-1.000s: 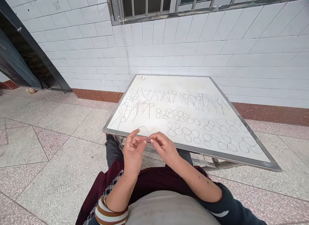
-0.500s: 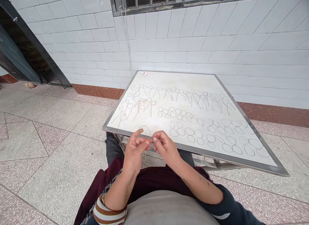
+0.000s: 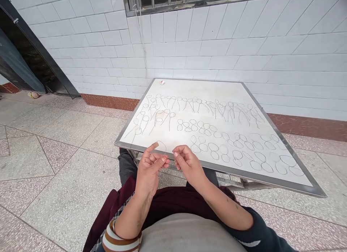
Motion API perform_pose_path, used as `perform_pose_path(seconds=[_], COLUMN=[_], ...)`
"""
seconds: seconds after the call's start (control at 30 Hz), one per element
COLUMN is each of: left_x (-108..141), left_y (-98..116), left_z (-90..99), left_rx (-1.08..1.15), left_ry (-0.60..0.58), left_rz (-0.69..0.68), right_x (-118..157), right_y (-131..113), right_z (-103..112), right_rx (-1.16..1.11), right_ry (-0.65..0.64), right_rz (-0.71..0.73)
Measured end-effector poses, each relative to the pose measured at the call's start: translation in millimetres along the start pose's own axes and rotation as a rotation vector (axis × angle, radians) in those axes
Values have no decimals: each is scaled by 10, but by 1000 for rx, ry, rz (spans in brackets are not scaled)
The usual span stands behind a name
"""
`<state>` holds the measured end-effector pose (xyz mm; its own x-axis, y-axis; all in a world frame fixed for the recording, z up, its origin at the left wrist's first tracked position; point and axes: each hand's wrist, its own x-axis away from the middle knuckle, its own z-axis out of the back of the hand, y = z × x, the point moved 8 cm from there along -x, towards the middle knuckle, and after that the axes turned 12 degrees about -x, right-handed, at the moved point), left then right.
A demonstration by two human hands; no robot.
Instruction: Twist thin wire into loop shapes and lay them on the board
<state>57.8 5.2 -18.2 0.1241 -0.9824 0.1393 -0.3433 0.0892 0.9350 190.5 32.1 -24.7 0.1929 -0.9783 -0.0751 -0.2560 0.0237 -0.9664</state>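
Observation:
Just over the table's near edge, my left hand [image 3: 149, 169] pinches a thin dark wire loop [image 3: 165, 147] between thumb and fingers; the loop curves up behind the raised forefinger. That forefinger has a tan wrap [image 3: 154, 146] near its tip. My right hand [image 3: 189, 165] is a short gap to the right, thumb pressed to forefinger; whether anything fine is between them is too small to see. Beyond the hands, wire loops with long tails [image 3: 172, 115] lie in rows, and figure-eight wire loops [image 3: 214, 147] are spread across the right side.
The white table [image 3: 200, 86] has a grey metal rim and stands near a white tiled wall [image 3: 189, 57]. A small red-and-white item [image 3: 162, 82] sits at its far left corner. A barred window [image 3: 173, 1] is above; a dark doorway [image 3: 35, 60] opens at left.
My hands have moved slightly apart, with a wider gap between the fingertips. The left one has shifted a little left with the wire loop.

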Motion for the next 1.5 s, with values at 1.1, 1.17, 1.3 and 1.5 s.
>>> perform_pose_path(seconds=[1.1, 1.17, 1.3, 1.5], left_x=[43, 36, 32, 32], left_y=[166, 158, 158, 159], left_z=[275, 282, 306, 329], left_rx=[26, 17, 10, 0], left_ry=[254, 251, 251, 270], left_rz=[-152, -145, -148, -159], right_x=[300, 312, 319, 323], right_y=[234, 267, 291, 361], right_z=[-384, -407, -433, -382], right_rx=[757, 774, 761, 597], right_ry=[-372, -374, -361, -410], right_rz=[379, 361, 342, 231])
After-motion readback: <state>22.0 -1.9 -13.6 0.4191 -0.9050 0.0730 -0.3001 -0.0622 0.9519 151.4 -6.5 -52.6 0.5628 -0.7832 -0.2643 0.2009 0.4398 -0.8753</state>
